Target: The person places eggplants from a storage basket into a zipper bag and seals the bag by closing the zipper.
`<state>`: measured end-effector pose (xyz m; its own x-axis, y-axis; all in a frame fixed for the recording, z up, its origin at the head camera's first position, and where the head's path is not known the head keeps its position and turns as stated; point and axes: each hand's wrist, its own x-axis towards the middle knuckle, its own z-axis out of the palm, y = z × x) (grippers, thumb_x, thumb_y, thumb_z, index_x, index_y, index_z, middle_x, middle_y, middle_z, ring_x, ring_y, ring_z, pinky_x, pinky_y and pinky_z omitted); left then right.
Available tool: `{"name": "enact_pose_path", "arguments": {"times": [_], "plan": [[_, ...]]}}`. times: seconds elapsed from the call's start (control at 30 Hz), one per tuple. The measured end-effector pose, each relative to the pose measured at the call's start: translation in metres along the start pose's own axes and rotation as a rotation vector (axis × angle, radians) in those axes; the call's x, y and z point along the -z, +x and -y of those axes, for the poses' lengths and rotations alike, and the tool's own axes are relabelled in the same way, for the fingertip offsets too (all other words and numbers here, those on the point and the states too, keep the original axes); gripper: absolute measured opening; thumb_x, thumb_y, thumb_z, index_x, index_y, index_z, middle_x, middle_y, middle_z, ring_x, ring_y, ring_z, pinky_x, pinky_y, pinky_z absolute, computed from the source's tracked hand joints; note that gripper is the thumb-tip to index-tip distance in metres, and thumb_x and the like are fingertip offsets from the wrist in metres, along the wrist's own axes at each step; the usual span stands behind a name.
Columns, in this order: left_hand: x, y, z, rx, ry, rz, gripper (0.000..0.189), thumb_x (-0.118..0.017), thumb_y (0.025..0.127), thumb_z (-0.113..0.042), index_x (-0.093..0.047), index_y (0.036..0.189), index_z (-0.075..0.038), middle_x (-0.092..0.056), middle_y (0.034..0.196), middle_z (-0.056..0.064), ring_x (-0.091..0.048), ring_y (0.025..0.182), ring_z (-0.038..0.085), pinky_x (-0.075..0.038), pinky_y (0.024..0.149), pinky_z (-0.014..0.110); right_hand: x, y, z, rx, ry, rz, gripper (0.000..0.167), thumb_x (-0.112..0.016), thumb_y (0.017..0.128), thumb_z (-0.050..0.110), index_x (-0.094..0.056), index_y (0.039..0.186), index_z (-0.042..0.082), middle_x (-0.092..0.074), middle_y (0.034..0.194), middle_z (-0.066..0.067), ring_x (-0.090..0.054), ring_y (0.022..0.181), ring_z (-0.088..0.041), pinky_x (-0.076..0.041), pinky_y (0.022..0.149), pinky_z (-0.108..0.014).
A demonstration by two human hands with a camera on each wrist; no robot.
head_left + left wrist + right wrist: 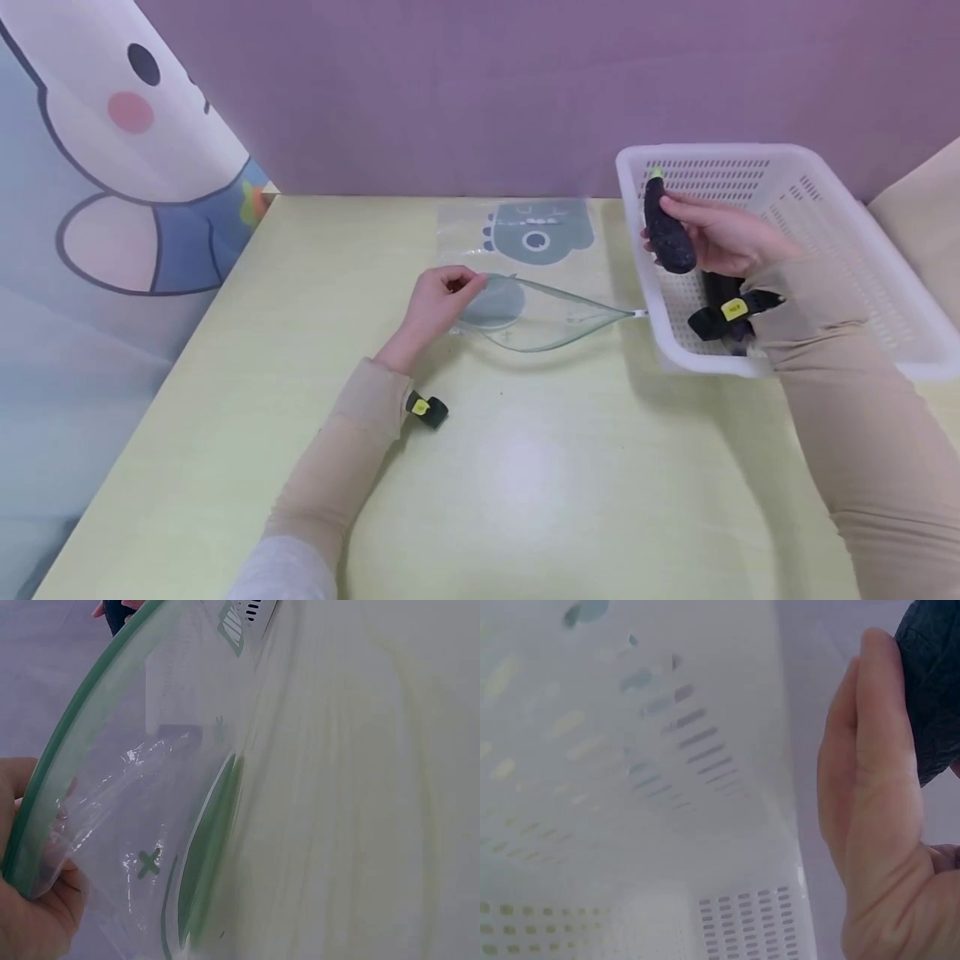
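Note:
A dark purple eggplant (666, 227) with a pale green stem end is held in my right hand (723, 236), thumb on one side and fingers on the other. It is above the left side of a white slotted basket (636, 196). In the right wrist view, part of the eggplant (932, 690) shows beside the fingers. My left hand (437, 307) pinches the green-edged mouth of a clear zip bag (495, 304), which gapes wide. In the left wrist view, the bag's green zip strip (71, 720) runs up from between thumb and fingers.
Another dark, long thing (722, 289) lies in the basket, partly covered by the right wrist's strap. The zip bag lies flat toward the purple back panel (450, 100), its slider end by the basket's left wall. A pale yellow table (517, 483) extends in front.

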<state>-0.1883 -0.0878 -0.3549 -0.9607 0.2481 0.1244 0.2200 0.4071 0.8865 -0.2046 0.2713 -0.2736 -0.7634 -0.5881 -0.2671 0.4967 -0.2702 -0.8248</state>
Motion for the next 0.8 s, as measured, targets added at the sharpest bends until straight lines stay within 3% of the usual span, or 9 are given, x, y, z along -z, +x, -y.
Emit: {"name": "enact_pose_path", "arguments": {"times": [0.33, 0.47, 0.6, 0.8], "plan": [[-0.001, 0.001, -0.002, 0.001, 0.017, 0.000, 0.022, -0.061, 0.093, -0.017, -0.069, 0.094, 0.003, -0.065, 0.085, 0.020, -0.047, 0.069, 0.014, -0.038, 0.063, 0.021, -0.021, 0.001, 0.003, -0.025, -0.171, -0.006, 0.020, -0.044, 0.100, 0.025, -0.050, 0.117, 0.016, -0.066, 0.098, -0.010, -0.066, 0.087, -0.018, -0.055, 0.074, -0.034], [-0.001, 0.002, -0.002, -0.001, 0.009, -0.006, 0.022, -0.061, 0.092, -0.017, -0.069, 0.094, 0.003, -0.064, 0.083, 0.018, -0.047, 0.070, 0.015, -0.038, 0.063, 0.022, -0.035, 0.003, 0.003, -0.034, -0.227, -0.041, 0.030, -0.046, 0.099, 0.028, -0.040, 0.125, 0.015, -0.065, 0.096, -0.010, -0.066, 0.085, -0.019, -0.055, 0.071, -0.035], [-0.001, 0.002, -0.001, -0.008, 0.004, -0.008, 0.023, -0.061, 0.092, -0.017, -0.069, 0.093, 0.004, -0.064, 0.083, 0.020, -0.047, 0.069, 0.015, -0.037, 0.063, 0.022, -0.054, 0.006, 0.001, -0.058, -0.300, -0.086, 0.051, -0.047, 0.099, 0.029, -0.024, 0.143, 0.016, -0.063, 0.099, -0.009, -0.066, 0.086, -0.019, -0.055, 0.070, -0.037], [-0.002, 0.002, 0.001, 0.004, 0.006, -0.001, 0.023, -0.061, 0.092, -0.019, -0.069, 0.094, 0.003, -0.065, 0.085, 0.021, -0.048, 0.071, 0.016, -0.038, 0.064, 0.023, -0.083, 0.014, -0.011, -0.086, -0.443, -0.035, 0.066, -0.046, 0.099, 0.031, -0.009, 0.152, 0.017, -0.057, 0.105, -0.007, -0.064, 0.091, -0.020, -0.054, 0.074, -0.036]]}}
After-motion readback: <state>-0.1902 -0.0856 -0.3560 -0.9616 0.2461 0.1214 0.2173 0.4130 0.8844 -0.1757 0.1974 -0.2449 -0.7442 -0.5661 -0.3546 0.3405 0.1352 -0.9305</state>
